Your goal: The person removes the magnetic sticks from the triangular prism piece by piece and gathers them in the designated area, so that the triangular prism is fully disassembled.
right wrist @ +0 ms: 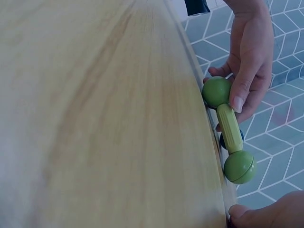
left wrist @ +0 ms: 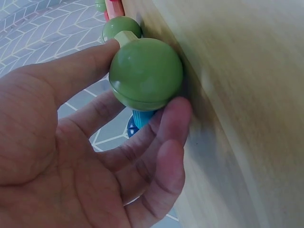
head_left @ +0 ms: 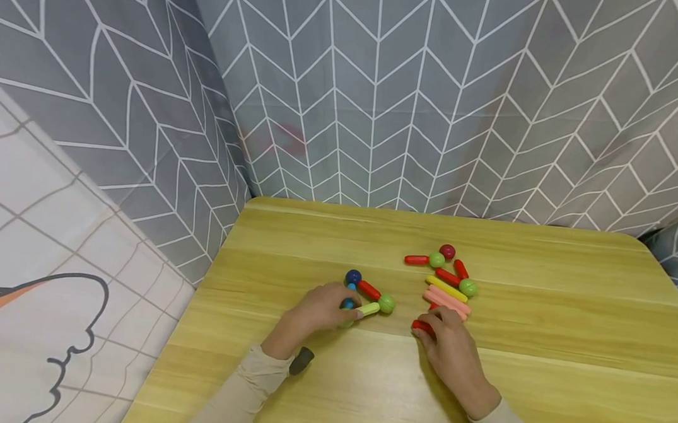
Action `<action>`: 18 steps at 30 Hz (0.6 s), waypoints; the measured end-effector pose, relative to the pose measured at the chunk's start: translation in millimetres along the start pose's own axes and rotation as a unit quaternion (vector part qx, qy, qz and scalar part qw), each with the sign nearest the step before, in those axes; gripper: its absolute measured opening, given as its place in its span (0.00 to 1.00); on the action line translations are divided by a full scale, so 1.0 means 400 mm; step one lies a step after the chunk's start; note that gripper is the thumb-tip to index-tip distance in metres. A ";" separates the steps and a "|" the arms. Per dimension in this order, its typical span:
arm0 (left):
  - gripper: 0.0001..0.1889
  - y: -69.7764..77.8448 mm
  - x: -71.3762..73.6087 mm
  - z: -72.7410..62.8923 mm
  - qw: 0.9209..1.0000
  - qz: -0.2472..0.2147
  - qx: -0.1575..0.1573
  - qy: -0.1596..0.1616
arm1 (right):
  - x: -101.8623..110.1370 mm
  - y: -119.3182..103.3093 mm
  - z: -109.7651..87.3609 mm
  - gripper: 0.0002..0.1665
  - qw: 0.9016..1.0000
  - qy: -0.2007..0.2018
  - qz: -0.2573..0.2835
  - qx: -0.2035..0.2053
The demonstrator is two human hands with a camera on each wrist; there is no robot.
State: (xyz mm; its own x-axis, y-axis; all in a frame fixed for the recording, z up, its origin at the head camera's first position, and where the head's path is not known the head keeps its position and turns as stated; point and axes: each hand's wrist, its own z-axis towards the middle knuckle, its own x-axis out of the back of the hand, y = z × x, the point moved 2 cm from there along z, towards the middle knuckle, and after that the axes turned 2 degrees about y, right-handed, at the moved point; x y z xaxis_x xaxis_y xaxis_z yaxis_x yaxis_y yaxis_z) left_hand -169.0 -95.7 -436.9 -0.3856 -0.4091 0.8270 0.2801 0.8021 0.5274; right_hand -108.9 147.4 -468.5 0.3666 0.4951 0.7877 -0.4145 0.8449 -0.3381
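Observation:
My left hand [head_left: 326, 305] grips a joined ball-and-rod piece at its near-left corner. In the left wrist view the thumb lies by the light green rod [left wrist: 126, 38], with the other fingers curled around and under a green ball [left wrist: 146, 73]. That rod [right wrist: 229, 127] runs to a second green ball [right wrist: 240, 167]. A red rod [head_left: 369, 290] joins this ball to a dark blue ball [head_left: 353, 276]; blue parts along the left side are partly hidden by the hand. My right hand [head_left: 452, 342] pinches a loose red rod [head_left: 423, 327] just above the table, right of the piece.
Behind my right hand lie pink rods [head_left: 447, 303] and a yellow rod [head_left: 447, 288]. Farther back are red rods [head_left: 416, 260], green balls [head_left: 468, 287] and a dark red ball [head_left: 448, 251]. The wooden table [head_left: 568, 297] meets a patterned curtain [head_left: 400, 100] at its back.

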 end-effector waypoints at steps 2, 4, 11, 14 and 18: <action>0.13 0.001 -0.001 0.000 1.000 -0.004 0.001 0.000 | 0.001 0.002 0.000 0.14 1.000 0.003 0.002 0.003; 0.13 0.002 0.000 -0.001 1.000 -0.004 0.002 0.001 | 0.001 0.004 0.001 0.14 1.000 0.002 0.003 0.000; 0.12 0.004 0.000 -0.007 1.000 -0.006 0.002 -0.001 | -0.003 0.013 0.006 0.14 1.000 0.008 0.002 -0.005; 0.12 0.003 -0.001 -0.010 1.000 -0.010 0.004 -0.001 | -0.003 0.017 0.008 0.15 1.000 0.020 0.007 0.001; 0.12 0.002 -0.001 -0.012 1.000 -0.010 0.002 -0.002 | -0.001 0.025 0.013 0.15 1.000 0.022 0.013 0.000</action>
State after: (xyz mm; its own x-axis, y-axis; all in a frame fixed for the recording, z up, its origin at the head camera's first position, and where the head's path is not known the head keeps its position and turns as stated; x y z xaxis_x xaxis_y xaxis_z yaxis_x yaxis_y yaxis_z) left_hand -164.4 -97.1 -436.1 -0.3941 -0.4236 0.8156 0.2679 0.7960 0.5428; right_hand -117.7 154.8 -469.6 0.3914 0.5252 0.7556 -0.4251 0.8315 -0.3577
